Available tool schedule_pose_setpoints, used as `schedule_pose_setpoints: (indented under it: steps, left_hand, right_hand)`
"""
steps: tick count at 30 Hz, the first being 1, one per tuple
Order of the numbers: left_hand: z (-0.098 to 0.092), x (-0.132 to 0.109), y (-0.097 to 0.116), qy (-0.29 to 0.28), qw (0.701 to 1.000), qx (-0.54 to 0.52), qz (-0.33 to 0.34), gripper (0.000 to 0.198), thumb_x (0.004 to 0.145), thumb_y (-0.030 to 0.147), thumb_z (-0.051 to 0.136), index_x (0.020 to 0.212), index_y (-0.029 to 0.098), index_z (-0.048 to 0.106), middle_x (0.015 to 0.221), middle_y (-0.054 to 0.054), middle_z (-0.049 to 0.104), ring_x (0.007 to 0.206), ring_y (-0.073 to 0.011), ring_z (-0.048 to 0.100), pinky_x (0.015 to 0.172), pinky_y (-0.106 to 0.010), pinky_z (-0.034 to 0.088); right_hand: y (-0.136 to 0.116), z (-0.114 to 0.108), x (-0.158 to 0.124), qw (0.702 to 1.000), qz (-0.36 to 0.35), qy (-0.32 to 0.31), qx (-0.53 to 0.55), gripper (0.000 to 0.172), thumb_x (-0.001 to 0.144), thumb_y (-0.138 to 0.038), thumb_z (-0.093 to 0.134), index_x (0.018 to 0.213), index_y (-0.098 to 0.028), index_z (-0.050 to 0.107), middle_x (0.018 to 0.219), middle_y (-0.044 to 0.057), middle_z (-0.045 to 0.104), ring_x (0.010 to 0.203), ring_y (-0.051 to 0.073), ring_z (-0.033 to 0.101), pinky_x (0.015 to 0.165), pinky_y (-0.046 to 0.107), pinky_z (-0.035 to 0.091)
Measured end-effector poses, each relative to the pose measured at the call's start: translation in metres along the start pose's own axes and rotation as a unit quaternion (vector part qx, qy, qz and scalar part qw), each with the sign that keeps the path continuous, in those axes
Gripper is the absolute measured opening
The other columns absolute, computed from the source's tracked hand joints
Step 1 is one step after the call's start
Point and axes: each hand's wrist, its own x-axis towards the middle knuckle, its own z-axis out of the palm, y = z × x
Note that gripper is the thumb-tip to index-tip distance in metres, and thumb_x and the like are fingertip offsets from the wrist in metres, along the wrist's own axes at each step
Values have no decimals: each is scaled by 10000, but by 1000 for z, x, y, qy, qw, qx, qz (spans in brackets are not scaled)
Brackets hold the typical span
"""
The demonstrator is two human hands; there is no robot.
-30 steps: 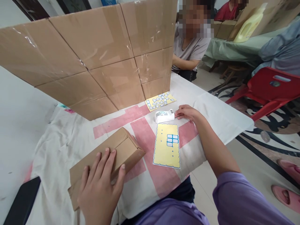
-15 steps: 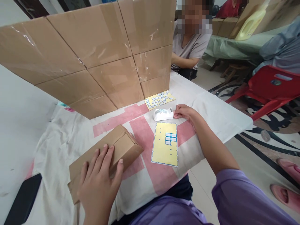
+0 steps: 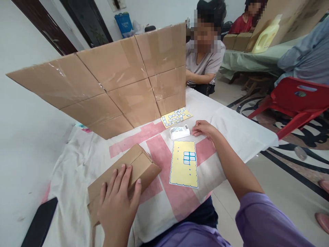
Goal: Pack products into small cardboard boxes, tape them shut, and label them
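Note:
My left hand (image 3: 119,195) lies with spread fingers on top of a closed brown cardboard box (image 3: 136,161). Just right of a white tape dispenser (image 3: 180,132), my right hand (image 3: 204,129) rests low over the table, its fingers curled and pinched together. Whether a bit of tape is between those fingertips is too small to tell. A narrow gap separates them from the dispenser. Nearer to me is a yellow card (image 3: 177,171) with a blue-outlined group of white rectangles. Another yellow card (image 3: 171,120), covered in scattered small rectangles, sits behind the dispenser.
A tall cardboard partition (image 3: 128,92) stands across the far left of the cloth-covered table (image 3: 223,109). A black phone (image 3: 41,223) lies at the lower left. Beyond the partition's right edge sits a person (image 3: 205,65). A red chair (image 3: 298,99) stands at the right.
The camera view has tilted up, so everything sits lower in the picture. My right hand has drawn slightly away from the tape dispenser. The left hand stays on the box.

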Motion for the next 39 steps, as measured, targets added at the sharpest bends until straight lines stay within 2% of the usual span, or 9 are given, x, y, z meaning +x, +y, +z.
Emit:
schedule_pose_setpoints:
  steps: [4,8,14,19,23,27,30,33,39]
  left_hand:
    - [2,0,0,19,1000,0,4,542,920,344,569,1450,244,514,1452,-98,589,1359,-326,537,1165,-510,328]
    - [1,1,-8,18,1000,-3,19,505,915,344,582,1407,235,554,1440,-79,602,1346,-316,550,1152,-490,339]
    - [-8,2,-34,52,990,-47,122,396,891,353,639,1269,232,636,1334,-56,685,1257,-290,611,1064,-443,411]
    - [-6,-8,-35,153,981,-46,113,344,835,356,732,1161,251,700,1044,-25,781,942,-232,688,808,-369,435]
    - [2,-16,-29,202,975,-41,84,323,832,362,742,1142,282,705,1055,-19,776,959,-223,682,817,-358,425]
    - [4,-22,-27,202,978,-39,-18,381,811,478,745,1110,248,693,1343,-147,647,1283,-352,561,1006,-479,415]
    - [-3,-24,-32,136,986,-46,-85,670,823,604,685,1267,112,586,1504,-246,490,1441,-408,399,1183,-610,220]
    - [-10,-24,-41,52,995,-58,-68,728,885,595,612,1429,131,474,1498,-172,527,1414,-352,461,1237,-615,58]
    - [-15,-22,-52,-4,997,-63,-46,648,898,545,610,1415,162,534,1526,-117,491,1397,-324,494,1203,-560,284]
  right_hand:
    - [-27,7,-30,996,-87,-17,-19,442,680,-149,858,640,-211,423,722,34,711,632,169,724,477,215,541]
    - [-72,46,-74,949,-240,-178,-100,382,764,-251,789,655,-217,425,746,22,680,628,149,672,533,249,496]
    - [-126,177,-127,743,-352,-496,-278,340,812,-171,655,678,-214,345,711,-42,499,684,111,504,631,245,376]
    - [-122,274,-128,603,-374,-593,-381,304,765,-76,562,671,-211,306,656,-69,335,622,91,353,578,243,267]
    - [-118,299,-118,611,-321,-617,-378,294,792,-140,603,682,-208,339,665,-69,365,662,97,479,579,226,310]
    - [-116,298,-112,643,-263,-635,-337,285,792,-149,629,696,-206,367,671,-68,430,712,113,568,597,217,374]
    - [-107,295,-109,661,-206,-637,-339,302,803,-188,661,697,-204,379,714,-42,554,664,102,562,545,208,387]
    - [-99,294,-106,683,-158,-631,-333,341,802,-250,705,694,-201,385,760,-15,620,604,86,548,510,205,407]
    - [-103,298,-103,668,-197,-639,-328,320,810,-191,672,682,-201,379,722,-29,567,663,104,572,593,229,437]
